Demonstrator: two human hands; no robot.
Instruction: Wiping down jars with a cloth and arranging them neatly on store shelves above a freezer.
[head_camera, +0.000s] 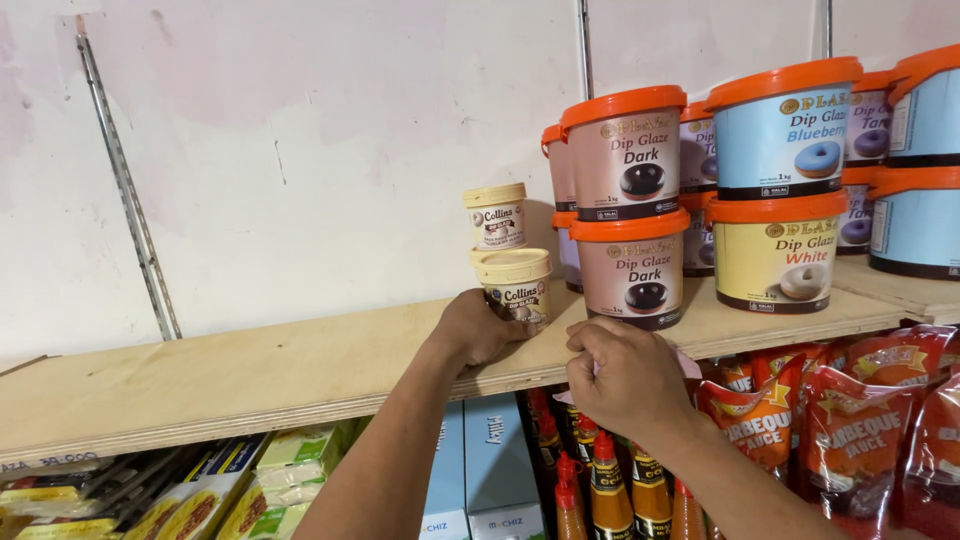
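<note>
My left hand (478, 328) grips the lower of two small cream-lidded tubs (514, 283), which stands on a plywood shelf (240, 375). A second small cream tub (496, 214) sits stacked on top of it. My right hand (625, 378) rests closed at the shelf's front edge, with a bit of pink cloth showing under its fingers, just below a brown tub with an orange lid (634, 268).
Large orange-lidded tubs are stacked two high at the right: brown (626, 152), blue (783, 128) and yellow (776, 250). Below the shelf hang red sauce pouches (860, 440), with sauce bottles (605, 490) and boxes (495, 465). A metal rail (125, 190) runs down the wall.
</note>
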